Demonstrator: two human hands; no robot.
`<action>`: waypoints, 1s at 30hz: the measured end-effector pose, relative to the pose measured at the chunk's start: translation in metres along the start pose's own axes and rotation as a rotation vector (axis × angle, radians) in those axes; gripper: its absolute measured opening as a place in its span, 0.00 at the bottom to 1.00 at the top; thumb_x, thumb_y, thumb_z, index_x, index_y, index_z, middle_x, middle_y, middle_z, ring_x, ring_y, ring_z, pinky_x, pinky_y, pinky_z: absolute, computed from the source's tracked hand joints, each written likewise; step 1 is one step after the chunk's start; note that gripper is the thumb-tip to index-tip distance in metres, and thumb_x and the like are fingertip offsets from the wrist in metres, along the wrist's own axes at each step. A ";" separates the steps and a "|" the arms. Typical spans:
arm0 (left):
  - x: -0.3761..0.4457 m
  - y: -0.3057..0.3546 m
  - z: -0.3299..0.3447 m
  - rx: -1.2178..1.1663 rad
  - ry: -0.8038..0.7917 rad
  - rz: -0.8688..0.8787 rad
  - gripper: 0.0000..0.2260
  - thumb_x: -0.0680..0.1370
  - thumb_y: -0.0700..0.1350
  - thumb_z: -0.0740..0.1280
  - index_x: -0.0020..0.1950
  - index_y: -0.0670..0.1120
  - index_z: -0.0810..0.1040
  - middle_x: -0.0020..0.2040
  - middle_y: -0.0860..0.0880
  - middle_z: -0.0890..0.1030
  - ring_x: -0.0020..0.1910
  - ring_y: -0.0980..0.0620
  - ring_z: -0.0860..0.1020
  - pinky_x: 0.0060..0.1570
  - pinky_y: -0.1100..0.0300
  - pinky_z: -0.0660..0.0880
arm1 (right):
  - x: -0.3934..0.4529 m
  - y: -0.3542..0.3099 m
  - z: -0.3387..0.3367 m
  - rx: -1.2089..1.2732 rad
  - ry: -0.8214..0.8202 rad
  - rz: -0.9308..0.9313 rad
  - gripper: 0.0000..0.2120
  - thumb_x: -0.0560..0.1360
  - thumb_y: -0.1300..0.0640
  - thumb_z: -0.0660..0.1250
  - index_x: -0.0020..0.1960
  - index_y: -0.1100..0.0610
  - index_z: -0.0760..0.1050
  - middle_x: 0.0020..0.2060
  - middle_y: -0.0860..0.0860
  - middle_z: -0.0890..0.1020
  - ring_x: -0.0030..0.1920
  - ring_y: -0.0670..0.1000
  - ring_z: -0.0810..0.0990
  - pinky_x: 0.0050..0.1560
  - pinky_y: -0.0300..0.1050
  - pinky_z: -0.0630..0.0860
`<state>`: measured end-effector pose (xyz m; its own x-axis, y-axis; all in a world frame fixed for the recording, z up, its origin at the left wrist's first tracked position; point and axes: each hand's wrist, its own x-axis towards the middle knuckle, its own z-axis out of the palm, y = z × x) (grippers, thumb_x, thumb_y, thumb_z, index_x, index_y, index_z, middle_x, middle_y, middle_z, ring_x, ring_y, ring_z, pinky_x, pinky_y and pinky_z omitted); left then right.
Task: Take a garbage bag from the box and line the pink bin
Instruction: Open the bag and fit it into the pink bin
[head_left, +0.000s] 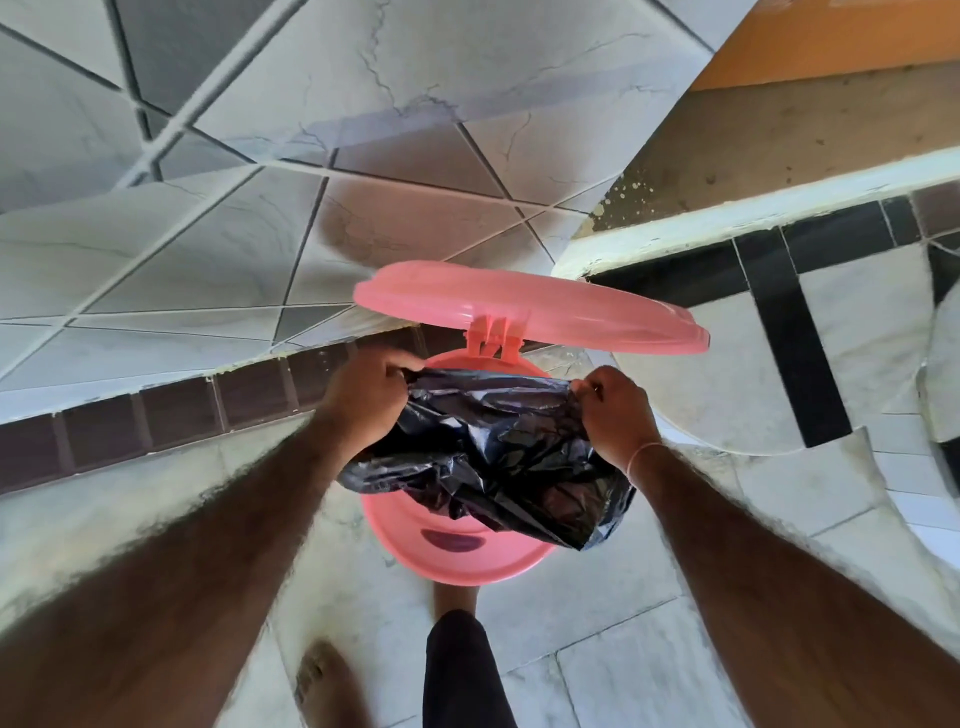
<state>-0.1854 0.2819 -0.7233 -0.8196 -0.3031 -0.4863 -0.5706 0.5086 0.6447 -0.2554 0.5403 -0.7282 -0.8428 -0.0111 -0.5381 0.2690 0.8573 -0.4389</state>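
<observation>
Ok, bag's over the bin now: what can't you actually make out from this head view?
- Inside of the pink bin: hidden by the black garbage bag.
- Bag's mouth, open or not: crumpled folds hide it.
- Fingertips of the left hand and right hand: curled into the bag's top edge.
- Far rim: hidden behind bag and hands; only the raised lid shows.
- Bag box: not in view.

Garbage bag (493, 452) held over the bin (457, 551) between left hand (366, 395) and right hand (615, 410), raised lid (524, 306) behind, bare foot (322, 680) in front.
</observation>
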 end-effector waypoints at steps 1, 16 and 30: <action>0.006 0.001 0.001 -0.007 -0.003 0.021 0.17 0.75 0.33 0.59 0.57 0.45 0.82 0.56 0.46 0.82 0.45 0.50 0.79 0.45 0.62 0.71 | 0.004 -0.002 0.000 0.013 0.030 0.017 0.09 0.79 0.53 0.62 0.43 0.56 0.72 0.38 0.54 0.78 0.40 0.57 0.76 0.42 0.44 0.68; 0.038 0.000 0.016 0.186 0.022 0.164 0.25 0.71 0.26 0.59 0.64 0.43 0.77 0.62 0.42 0.78 0.60 0.45 0.76 0.62 0.60 0.69 | 0.028 -0.007 0.017 -0.199 0.145 0.035 0.11 0.80 0.51 0.61 0.50 0.58 0.76 0.48 0.60 0.83 0.49 0.65 0.80 0.47 0.51 0.75; 0.006 -0.023 0.001 0.527 0.141 0.209 0.13 0.67 0.29 0.65 0.47 0.43 0.79 0.46 0.43 0.80 0.49 0.40 0.76 0.47 0.50 0.64 | 0.008 -0.003 0.023 -0.186 0.243 -0.104 0.08 0.75 0.64 0.61 0.52 0.60 0.75 0.52 0.61 0.78 0.52 0.65 0.76 0.49 0.57 0.75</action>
<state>-0.1765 0.2693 -0.7419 -0.9314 -0.2396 -0.2739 -0.3232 0.8906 0.3200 -0.2525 0.5257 -0.7476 -0.9541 0.0008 -0.2996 0.1048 0.9377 -0.3313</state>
